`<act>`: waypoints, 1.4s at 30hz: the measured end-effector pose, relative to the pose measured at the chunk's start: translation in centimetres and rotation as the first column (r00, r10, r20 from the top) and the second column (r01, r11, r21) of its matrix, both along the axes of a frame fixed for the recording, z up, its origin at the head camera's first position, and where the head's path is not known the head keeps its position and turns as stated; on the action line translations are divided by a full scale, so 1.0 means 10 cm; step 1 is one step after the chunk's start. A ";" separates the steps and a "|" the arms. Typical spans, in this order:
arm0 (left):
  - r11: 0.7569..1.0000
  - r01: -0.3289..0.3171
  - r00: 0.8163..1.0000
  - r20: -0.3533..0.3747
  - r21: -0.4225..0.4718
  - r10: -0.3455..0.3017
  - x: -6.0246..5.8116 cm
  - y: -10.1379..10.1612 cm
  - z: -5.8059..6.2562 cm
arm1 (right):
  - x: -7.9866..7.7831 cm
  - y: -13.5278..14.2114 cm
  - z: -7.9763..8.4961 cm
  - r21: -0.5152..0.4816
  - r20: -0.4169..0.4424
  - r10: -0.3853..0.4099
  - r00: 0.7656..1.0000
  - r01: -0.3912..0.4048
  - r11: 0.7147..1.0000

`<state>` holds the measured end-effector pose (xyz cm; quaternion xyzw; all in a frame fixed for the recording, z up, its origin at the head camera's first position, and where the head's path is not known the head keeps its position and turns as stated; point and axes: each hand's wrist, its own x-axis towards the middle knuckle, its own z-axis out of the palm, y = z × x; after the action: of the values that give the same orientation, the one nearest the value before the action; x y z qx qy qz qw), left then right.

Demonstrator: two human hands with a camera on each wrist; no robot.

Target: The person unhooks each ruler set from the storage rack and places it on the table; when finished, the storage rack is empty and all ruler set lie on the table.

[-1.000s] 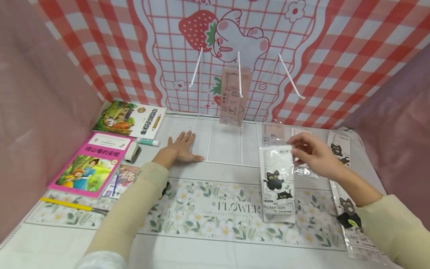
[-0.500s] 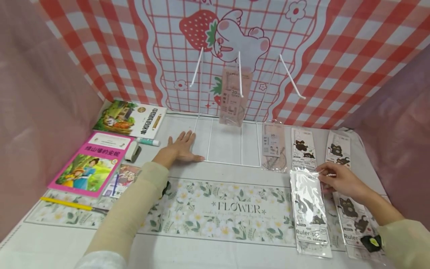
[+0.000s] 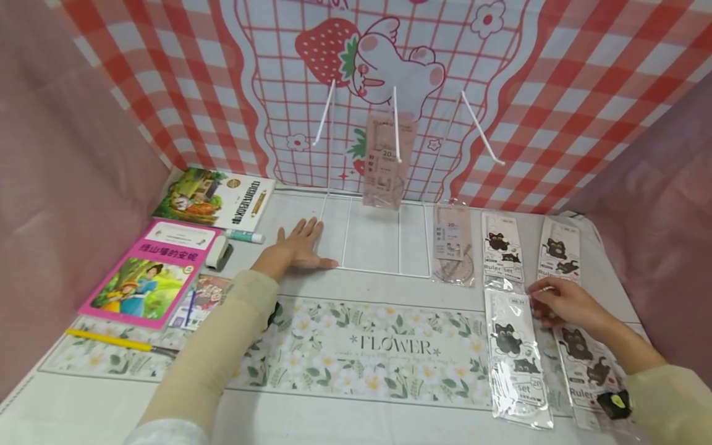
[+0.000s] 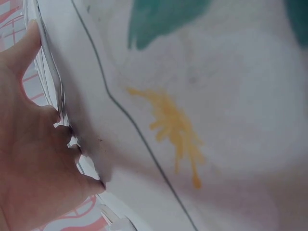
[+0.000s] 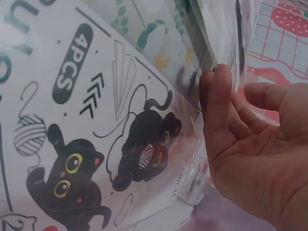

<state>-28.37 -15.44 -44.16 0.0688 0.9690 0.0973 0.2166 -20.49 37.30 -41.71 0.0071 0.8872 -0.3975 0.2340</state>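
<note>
My left hand (image 3: 300, 247) lies spread on the table, its thumb touching the base of the white wire rack (image 3: 414, 272). In the left wrist view that hand (image 4: 45, 144) is seen from the side. Just right of the flower print, a ruler set packet (image 3: 514, 346) with black cats lies flat. My right hand (image 3: 567, 303) is beside its upper right edge, fingers loosely bent. The right wrist view shows a gap between thumb and fingers of this hand (image 5: 255, 144), with another ruler set packet (image 5: 86, 159) close by.
A pink ruler packet (image 3: 389, 167) hangs on the rack's middle hook; another pink packet (image 3: 453, 241) lies at its right. More cat packets (image 3: 502, 247) lie at the right. Books (image 3: 147, 272), a glue stick (image 3: 245, 236), an eraser (image 3: 219, 252) and a yellow brush (image 3: 111, 339) lie at the left.
My right hand has carried the ruler set packet right and toward me, laid it on the table below another cat packet, and let go. My left hand has stayed in place.
</note>
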 end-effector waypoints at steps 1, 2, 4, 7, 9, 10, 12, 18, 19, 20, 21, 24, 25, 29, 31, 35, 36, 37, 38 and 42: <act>1.000 0.002 1.000 0.000 -0.001 -0.002 0.00 0.00 0.00 | 0.00 0.01 0.01 -0.004 0.012 -0.010 1.000 0.010 1.000; 1.000 0.003 1.000 0.001 -0.001 -0.003 0.00 0.00 0.00 | 0.00 0.01 0.02 -0.009 0.025 -0.019 1.000 0.020 1.000; 1.000 0.004 1.000 0.003 -0.004 -0.004 0.01 0.00 0.00 | 0.01 0.02 0.05 -0.017 0.046 -0.028 0.999 0.029 0.999; 1.000 0.004 1.000 0.004 -0.001 -0.004 0.01 0.00 0.02 | 0.00 0.03 0.12 -0.017 0.072 -0.035 0.997 0.037 0.999; 1.000 0.004 1.000 0.004 0.000 -0.004 0.01 0.00 0.02 | -0.02 0.04 0.18 -0.005 0.066 -0.033 0.997 0.033 0.999; 1.000 0.005 1.000 0.004 0.001 -0.005 0.01 0.00 0.02 | -0.04 0.04 0.21 -0.002 0.053 -0.027 0.998 0.027 1.000; 1.000 0.006 1.000 0.004 0.003 -0.006 0.01 0.00 0.02 | -0.10 0.03 0.28 0.002 0.016 -0.015 1.000 0.014 1.000; 1.000 0.005 1.000 0.006 0.009 -0.005 0.01 -0.02 0.06 | -0.40 -0.29 0.53 -0.004 -0.138 0.045 0.989 -0.046 0.999; 1.000 0.006 1.000 0.008 0.011 -0.006 0.01 -0.03 0.06 | -0.46 -0.38 0.57 0.001 -0.159 0.058 0.986 -0.058 0.998; 1.000 0.006 1.000 0.011 0.013 -0.006 0.01 -0.03 0.07 | -0.52 -0.49 0.62 0.002 -0.176 0.065 0.982 -0.066 0.998; 1.000 0.005 1.000 0.012 0.015 -0.005 0.02 -0.03 0.07 | -0.58 -0.59 0.67 0.005 -0.193 0.072 0.979 -0.072 0.997; 1.000 0.004 1.000 0.020 0.013 -0.004 0.03 -0.02 0.08 | -0.76 -0.92 0.79 0.026 -0.289 0.102 0.952 -0.098 0.995; 1.000 0.006 1.000 0.021 0.012 -0.006 0.03 -0.01 0.07 | -0.80 -1.03 0.83 0.037 -0.335 0.111 0.936 -0.105 0.994; 1.000 0.014 1.000 0.023 0.011 -0.014 0.04 0.01 0.04 | -0.97 -1.43 0.92 0.051 -0.528 0.110 0.842 -0.097 0.994; 1.000 0.014 1.000 0.024 0.012 -0.014 0.04 0.01 0.02 | -1.04 -1.62 0.94 0.022 -0.605 0.086 0.791 -0.092 0.996; 1.000 0.005 1.000 0.022 -0.001 -0.005 0.03 0.00 0.01 | -1.20 -2.02 1.00 -0.126 -0.695 -0.025 0.719 -0.088 0.988; 1.000 0.007 1.000 0.020 -0.002 -0.007 0.03 0.00 0.01 | -1.23 -2.11 1.02 -0.164 -0.706 -0.058 0.705 -0.083 0.983; 1.000 0.009 1.000 0.017 -0.003 -0.009 0.03 -0.01 0.01 | -1.27 -2.20 1.04 -0.199 -0.713 -0.095 0.695 -0.071 0.977; 1.000 0.012 1.000 0.015 -0.004 -0.012 0.03 -0.01 0.01 | -1.30 -2.29 1.07 -0.227 -0.714 -0.126 0.688 -0.057 0.972; 1.000 0.019 1.000 0.012 -0.005 -0.018 0.01 -0.01 0.00 | -1.39 -2.55 1.15 -0.283 -0.717 -0.223 0.661 0.016 0.959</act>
<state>-28.25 -15.58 -44.14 0.0765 0.9672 0.0931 0.2235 -34.41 11.77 -30.19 -0.1261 0.8447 -0.4899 -0.1749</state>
